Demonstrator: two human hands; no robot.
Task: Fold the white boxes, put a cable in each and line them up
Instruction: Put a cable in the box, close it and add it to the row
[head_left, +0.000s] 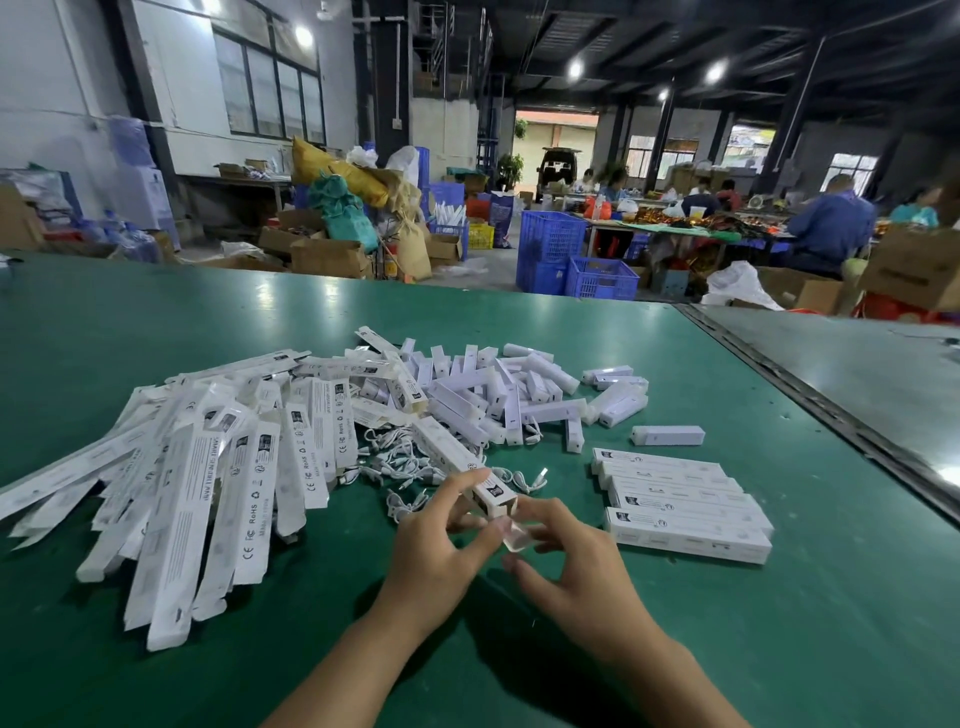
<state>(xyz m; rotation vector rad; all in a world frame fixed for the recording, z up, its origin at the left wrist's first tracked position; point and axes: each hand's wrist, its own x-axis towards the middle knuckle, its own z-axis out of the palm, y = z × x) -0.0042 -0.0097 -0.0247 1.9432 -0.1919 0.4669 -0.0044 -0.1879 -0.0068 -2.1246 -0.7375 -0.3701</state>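
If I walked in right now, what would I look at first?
Probably the big messy heap of flat white boxes spread over the left of the green table. Next you'd notice the left hand and right hand in the middle, both pinching the near end of one white box. Just to their right is a tidy row of folded boxes.

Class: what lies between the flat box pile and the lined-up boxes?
Head view: loose white cables, then the left hand and right hand holding one box.
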